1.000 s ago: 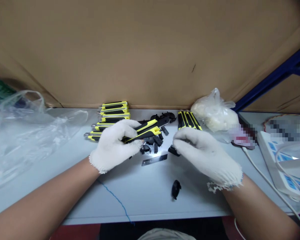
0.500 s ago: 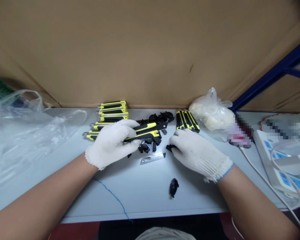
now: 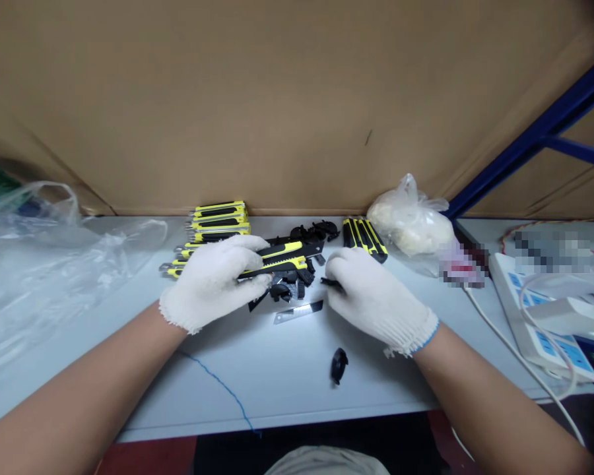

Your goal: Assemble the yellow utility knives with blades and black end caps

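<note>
My left hand (image 3: 212,282), in a white knit glove, is shut around a yellow-and-black utility knife (image 3: 282,258) held level over the table. My right hand (image 3: 373,298), gloved the same way, pinches a small black plastic part (image 3: 329,282) between its fingers, close to the knife's end. Loose black knife parts (image 3: 290,289) lie under the knife, partly hidden. A bare snap-off blade (image 3: 297,312) lies just below them. A black plastic piece (image 3: 339,365) sits nearer me. Stacked finished knives (image 3: 218,220) lie behind my left hand, and a bundle of knives (image 3: 364,239) lies behind my right.
A clear plastic bag (image 3: 54,264) spreads over the pale table (image 3: 277,389) at left. A bag of white material (image 3: 410,224) stands back right. A power strip (image 3: 539,316) with cables lies at right. Cardboard (image 3: 277,99) and a blue shelf frame (image 3: 539,135) stand behind.
My right hand has moved left, bringing the small black part nearer the knife. The left hand still holds the knife. The whole view has drifted slightly as my head moved.
</note>
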`<action>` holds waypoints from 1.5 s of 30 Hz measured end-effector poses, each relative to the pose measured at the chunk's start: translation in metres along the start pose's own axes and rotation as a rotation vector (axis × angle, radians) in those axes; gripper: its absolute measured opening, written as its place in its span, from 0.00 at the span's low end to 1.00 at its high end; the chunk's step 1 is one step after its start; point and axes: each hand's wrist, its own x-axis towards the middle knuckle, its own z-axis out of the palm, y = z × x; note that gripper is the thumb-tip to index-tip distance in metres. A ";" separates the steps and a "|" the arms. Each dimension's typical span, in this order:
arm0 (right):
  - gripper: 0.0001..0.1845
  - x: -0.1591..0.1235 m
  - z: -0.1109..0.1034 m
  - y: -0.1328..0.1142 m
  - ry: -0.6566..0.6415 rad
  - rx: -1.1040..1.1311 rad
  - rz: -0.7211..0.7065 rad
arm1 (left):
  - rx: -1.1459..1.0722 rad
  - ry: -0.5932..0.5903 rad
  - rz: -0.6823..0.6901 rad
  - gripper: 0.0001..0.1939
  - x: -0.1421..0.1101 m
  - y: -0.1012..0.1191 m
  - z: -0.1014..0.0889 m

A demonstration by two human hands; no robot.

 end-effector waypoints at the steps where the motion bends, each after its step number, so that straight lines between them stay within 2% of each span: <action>1: 0.05 0.000 -0.002 0.000 0.051 0.074 0.049 | 0.000 0.008 0.005 0.08 0.000 0.000 0.001; 2: 0.05 -0.001 -0.005 0.001 0.096 0.157 0.097 | 0.002 0.012 0.012 0.08 -0.001 -0.001 0.001; 4: 0.12 -0.002 -0.007 0.002 0.172 0.318 0.154 | 0.007 0.005 0.026 0.09 -0.001 -0.001 0.001; 6: 0.23 -0.003 -0.008 0.004 0.237 0.424 0.141 | 0.004 -0.020 0.033 0.10 0.000 0.000 0.001; 8: 0.26 -0.002 -0.006 0.005 0.280 0.464 0.095 | 0.002 -0.053 0.031 0.10 0.001 0.000 0.000; 13: 0.18 0.000 -0.003 0.003 0.332 0.542 0.063 | 0.015 -0.053 0.025 0.08 0.002 0.001 -0.001; 16: 0.15 -0.001 -0.005 0.003 0.391 0.639 0.151 | 0.001 -0.046 0.030 0.07 0.002 0.001 -0.001; 18: 0.12 -0.003 -0.007 0.003 0.373 0.842 0.299 | -0.010 -0.052 0.029 0.07 0.001 0.001 0.001; 20: 0.12 -0.004 -0.009 0.002 0.314 1.146 0.419 | -0.029 -0.029 0.035 0.08 -0.001 0.000 0.003; 23: 0.16 -0.002 -0.012 -0.001 0.265 1.526 0.483 | -0.051 0.036 0.051 0.09 -0.003 -0.001 0.007; 26: 0.16 0.001 -0.014 -0.007 0.281 1.678 0.511 | -0.047 0.029 0.046 0.09 -0.004 -0.001 0.008; 31: 0.12 0.003 -0.008 -0.008 0.357 1.621 0.552 | -0.058 0.029 0.035 0.09 -0.002 0.001 0.006; 36: 0.13 0.000 -0.003 0.000 0.391 1.391 0.518 | -0.058 0.013 0.035 0.09 -0.001 0.003 0.005; 45: 0.12 -0.004 -0.008 -0.007 0.373 1.206 0.499 | -0.019 -0.043 0.029 0.09 -0.001 0.003 0.005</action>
